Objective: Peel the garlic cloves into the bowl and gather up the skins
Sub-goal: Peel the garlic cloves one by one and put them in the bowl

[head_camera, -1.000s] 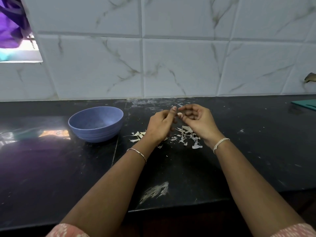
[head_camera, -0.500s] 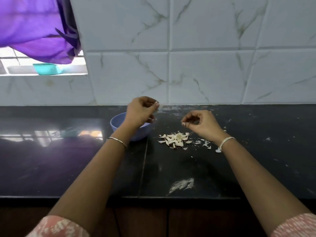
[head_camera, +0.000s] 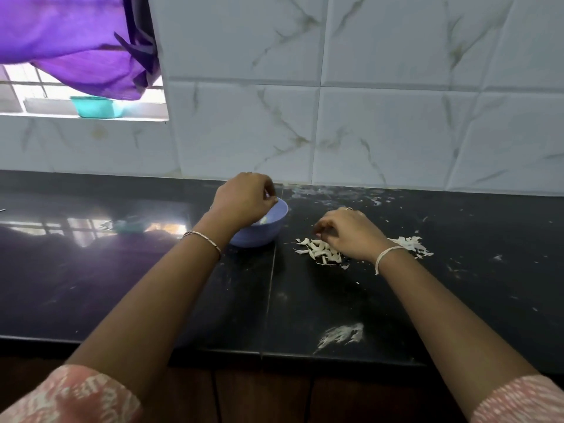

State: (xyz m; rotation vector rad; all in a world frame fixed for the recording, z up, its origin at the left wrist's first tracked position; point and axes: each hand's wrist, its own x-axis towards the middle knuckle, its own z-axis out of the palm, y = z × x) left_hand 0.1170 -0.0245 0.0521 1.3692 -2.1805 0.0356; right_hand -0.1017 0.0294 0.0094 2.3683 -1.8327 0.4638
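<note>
Lowered since the earlier frame, the left hand [head_camera: 244,200] now sits over the blue bowl [head_camera: 265,232] and the right hand [head_camera: 349,234] has dropped onto the garlic cloves [head_camera: 320,252]. Upper left: purple cloth [head_camera: 76,41] and a teal tub [head_camera: 96,106] on the window ledge. Left fingers [head_camera: 268,195] curl down at the bowl's rim; contents cannot be told. Right fingers [head_camera: 320,230] are bunched and curled over the clove heap on the black table [head_camera: 152,285]; any pinch is hidden. Loose skins [head_camera: 410,243] lie just right of the wrist.
</note>
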